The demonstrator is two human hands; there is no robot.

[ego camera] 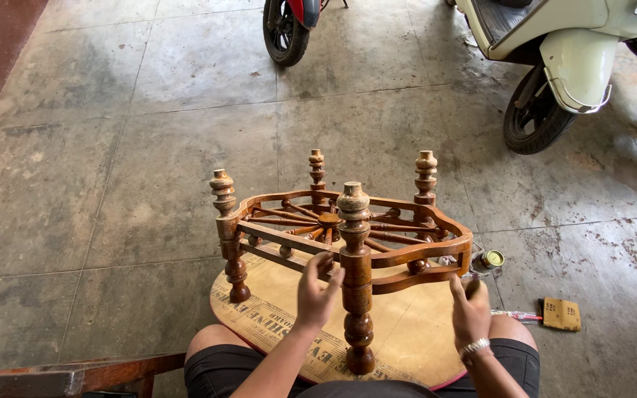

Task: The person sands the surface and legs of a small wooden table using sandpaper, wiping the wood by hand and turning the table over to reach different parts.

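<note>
An upside-down round wooden table (407, 332) rests on the floor against my knees, its pale underside facing up. Several turned brown legs (354, 273) stand upward, joined by a curved wooden frame (414, 254) with spokes meeting at a small hub (329, 219). My left hand (315, 293) is at the frame's near rail, just left of the nearest leg, fingers curled around the rail. My right hand (470, 308) grips the frame's near right corner; a metal watch sits on its wrist.
A small open tin (492, 259) and a folded brown piece of sandpaper (562, 314) lie on the concrete floor to the right. A white scooter (554, 51) is parked at the back right, and another vehicle's wheel (286, 31) stands at the top centre. A wooden piece (75, 374) lies at the lower left.
</note>
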